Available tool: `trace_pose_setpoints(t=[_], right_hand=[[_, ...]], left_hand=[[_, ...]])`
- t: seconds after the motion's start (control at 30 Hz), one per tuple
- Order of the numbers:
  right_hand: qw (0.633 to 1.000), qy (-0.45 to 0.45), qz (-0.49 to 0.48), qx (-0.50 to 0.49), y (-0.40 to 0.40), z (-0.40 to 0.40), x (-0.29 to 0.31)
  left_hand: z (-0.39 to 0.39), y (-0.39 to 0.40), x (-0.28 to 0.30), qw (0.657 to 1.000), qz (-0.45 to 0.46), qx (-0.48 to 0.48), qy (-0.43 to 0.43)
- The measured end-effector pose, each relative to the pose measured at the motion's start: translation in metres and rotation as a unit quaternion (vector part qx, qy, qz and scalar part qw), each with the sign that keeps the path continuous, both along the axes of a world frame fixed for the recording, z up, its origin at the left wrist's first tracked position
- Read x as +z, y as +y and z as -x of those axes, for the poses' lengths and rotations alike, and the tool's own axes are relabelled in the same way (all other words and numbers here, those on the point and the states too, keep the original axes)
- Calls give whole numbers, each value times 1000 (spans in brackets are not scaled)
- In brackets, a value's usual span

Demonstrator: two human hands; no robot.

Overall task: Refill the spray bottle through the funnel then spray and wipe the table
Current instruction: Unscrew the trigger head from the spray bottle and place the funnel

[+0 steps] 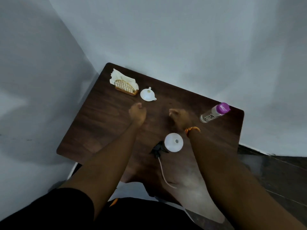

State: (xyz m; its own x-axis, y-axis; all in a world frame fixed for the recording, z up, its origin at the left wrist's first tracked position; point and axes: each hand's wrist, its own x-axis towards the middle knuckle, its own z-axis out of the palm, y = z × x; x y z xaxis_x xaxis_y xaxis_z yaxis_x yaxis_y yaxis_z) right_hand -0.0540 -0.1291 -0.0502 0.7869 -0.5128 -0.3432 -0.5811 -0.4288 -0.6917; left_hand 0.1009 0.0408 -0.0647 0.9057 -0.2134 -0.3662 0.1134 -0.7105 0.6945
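Note:
On the dark wooden table (93, 123) a white spray bottle (173, 142) stands uncapped near the front, seen from above with its small round mouth showing. Its black spray head (157, 150) lies beside it on the left, the thin dip tube trailing toward me. A white funnel (147, 95) rests at the back, mouth up. A clear water bottle with a purple cap (214, 112) stands at the right. My left hand (137, 112) and my right hand (178, 117) are both curled into loose fists over the table's middle, holding nothing. The left fist is just in front of the funnel.
A wicker napkin holder (125, 86) stuffed with white tissues sits at the back left corner. Grey walls close in behind and left of the table. Dark floor shows at the right, beyond the table's edge.

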Motion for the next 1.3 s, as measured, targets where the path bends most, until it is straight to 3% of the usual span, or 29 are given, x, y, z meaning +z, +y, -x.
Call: trace_pose_setpoints(t=[0.23,0.47,0.77,1.07,1.3], right_hand=[[997,36,-45,-58,14,-109,-23],[996,41,-43,-69,16,-144,-34],[994,6,-7,-110,29,-105,-33],[985,-103,8,-136,11,-53,23],[984,-113,-4,-140,3,8,53]], left_hand=[[-56,-27,-20,998,-7,-52,-21],[-62,-31,-25,997,36,-72,10],[-33,-12,-16,994,69,-85,-8],[14,-22,40,982,154,-82,-73],[75,-23,72,969,211,-97,-83]])
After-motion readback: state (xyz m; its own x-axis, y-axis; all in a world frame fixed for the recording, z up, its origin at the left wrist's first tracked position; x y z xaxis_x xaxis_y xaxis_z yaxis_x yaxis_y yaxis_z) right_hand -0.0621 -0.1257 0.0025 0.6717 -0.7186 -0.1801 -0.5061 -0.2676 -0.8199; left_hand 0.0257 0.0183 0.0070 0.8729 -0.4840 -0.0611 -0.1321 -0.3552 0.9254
